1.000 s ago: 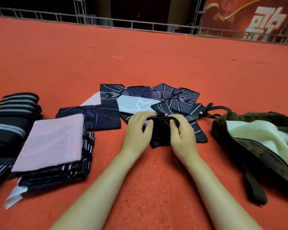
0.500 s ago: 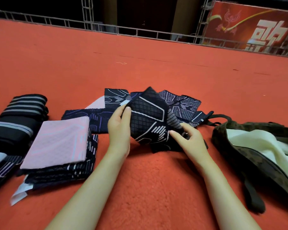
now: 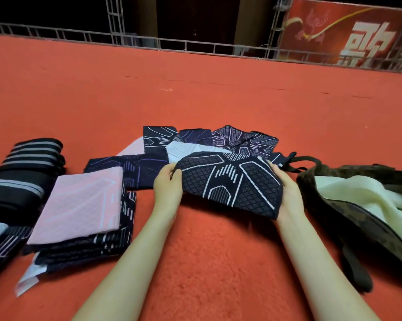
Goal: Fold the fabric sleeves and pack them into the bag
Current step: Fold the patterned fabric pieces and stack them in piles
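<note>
Both hands, left hand (image 3: pixel 167 186) and right hand (image 3: pixel 288 193), are now holding the dark patterned sleeve (image 3: pixel 232 184) spread flatter, fingers gripping its side edges.

The dark patterned sleeve (image 3: pixel 232 184), bunched between both hands 1 second ago, is now spread flat and lifted, the left hand (image 3: pixel 167 186) and right hand (image 3: pixel 288 193) gripping opposite edges.

two hands (image 3: pixel 169 189), one bag (image 3: pixel 348 205), one pink-topped stack (image 3: pixel 79 205)
</note>
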{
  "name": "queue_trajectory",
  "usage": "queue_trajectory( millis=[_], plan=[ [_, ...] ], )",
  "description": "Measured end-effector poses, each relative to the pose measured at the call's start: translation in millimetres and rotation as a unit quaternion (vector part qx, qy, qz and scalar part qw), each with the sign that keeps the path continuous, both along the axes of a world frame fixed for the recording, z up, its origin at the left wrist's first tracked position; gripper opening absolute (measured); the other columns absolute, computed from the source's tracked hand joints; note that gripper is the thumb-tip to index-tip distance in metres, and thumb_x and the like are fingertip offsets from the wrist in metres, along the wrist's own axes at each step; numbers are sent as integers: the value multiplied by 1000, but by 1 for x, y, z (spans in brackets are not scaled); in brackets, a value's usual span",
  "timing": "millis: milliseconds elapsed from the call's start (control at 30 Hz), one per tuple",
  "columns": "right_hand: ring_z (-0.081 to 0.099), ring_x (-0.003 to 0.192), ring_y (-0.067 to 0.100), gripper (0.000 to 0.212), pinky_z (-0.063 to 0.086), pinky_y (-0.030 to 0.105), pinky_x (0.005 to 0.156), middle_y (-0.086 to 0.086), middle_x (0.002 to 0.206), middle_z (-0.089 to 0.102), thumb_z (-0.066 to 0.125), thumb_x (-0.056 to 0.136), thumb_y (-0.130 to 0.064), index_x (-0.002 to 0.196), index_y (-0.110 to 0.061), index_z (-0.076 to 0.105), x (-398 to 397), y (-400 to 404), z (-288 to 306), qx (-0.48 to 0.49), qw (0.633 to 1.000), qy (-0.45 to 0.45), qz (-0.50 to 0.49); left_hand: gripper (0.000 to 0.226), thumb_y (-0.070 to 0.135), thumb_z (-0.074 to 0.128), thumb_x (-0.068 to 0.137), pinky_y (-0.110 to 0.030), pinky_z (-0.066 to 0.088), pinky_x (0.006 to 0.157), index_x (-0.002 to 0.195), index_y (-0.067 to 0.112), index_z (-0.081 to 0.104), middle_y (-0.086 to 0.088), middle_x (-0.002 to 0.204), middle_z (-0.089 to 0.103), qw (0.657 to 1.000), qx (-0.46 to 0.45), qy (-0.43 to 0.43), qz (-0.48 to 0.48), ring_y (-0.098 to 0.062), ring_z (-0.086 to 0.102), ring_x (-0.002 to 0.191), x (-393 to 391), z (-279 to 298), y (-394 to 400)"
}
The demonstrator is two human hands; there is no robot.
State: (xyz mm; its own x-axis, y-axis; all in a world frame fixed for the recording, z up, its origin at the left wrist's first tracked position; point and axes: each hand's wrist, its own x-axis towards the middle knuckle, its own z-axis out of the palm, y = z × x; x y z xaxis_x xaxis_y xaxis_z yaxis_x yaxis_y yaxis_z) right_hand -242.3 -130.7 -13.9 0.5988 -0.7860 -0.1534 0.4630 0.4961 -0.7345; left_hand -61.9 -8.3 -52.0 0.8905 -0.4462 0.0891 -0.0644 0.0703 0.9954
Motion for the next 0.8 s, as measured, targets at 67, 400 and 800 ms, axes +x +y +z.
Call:
queue_trajectory(
  millis=[67,400,800],
  plan=[
    [68,100,32,37,53,43,90,17,113,69,49,93,-33,108,-6,70,-5,-8,-5,36,999,-31,-2,54,4,48,88,-43,43,100,139,19,41,-11,121,54,989,110,-97,12,-24,53,107,-2,-6,1],
    [63,97,25,14,44,32,78,5,96,71,58,85,-15,93,-13,70,12,-14,-37,-391,814,416,-109,42,40,47,95,-34,14,115,137,35,46,0,149,34,837,340,-417,-100,-19,24,139,-25,-20,-6],
    [66,95,18,43,47,29,81,6,93,74,36,99,-30,93,-9,74,8,6,-10,-320,937,142,13,31,13,36,99,-23,44,85,116,25,60,8,83,69,968,73,-177,-165,-12,63,86,-40,-4,-12]
  ],
)
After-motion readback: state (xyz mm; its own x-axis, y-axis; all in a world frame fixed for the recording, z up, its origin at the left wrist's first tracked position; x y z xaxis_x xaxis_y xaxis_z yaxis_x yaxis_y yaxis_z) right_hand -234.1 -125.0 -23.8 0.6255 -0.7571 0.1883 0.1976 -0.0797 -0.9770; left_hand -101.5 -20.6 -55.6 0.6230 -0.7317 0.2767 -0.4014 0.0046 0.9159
